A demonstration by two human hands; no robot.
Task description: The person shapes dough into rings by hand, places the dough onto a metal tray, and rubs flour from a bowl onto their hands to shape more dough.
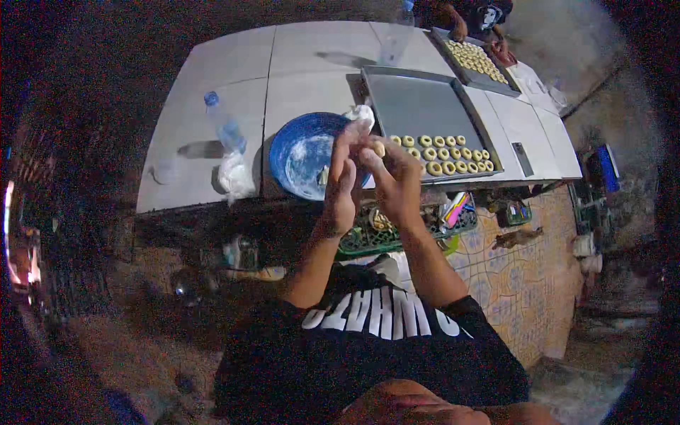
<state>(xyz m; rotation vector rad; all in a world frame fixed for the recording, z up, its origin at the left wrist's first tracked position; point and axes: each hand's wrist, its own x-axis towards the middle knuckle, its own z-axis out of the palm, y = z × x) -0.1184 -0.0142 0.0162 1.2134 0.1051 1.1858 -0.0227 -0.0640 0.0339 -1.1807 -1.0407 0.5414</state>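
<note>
My left hand is raised over the right part of a blue basin, its fingers stretched upward and close together. My right hand meets it, fingers curled round a small pale dough piece near the left fingertips. The basin has white powder inside and a small pale lump. Right of it lies a grey metal tray with rows of dough rings along its near side. A white crumpled bag sits behind my hands.
A plastic bottle stands beside another white bag. A co-worker's hands are at a second ring-filled tray. A dark flat object lies on the tiled table. Crates with assorted items sit below the front edge.
</note>
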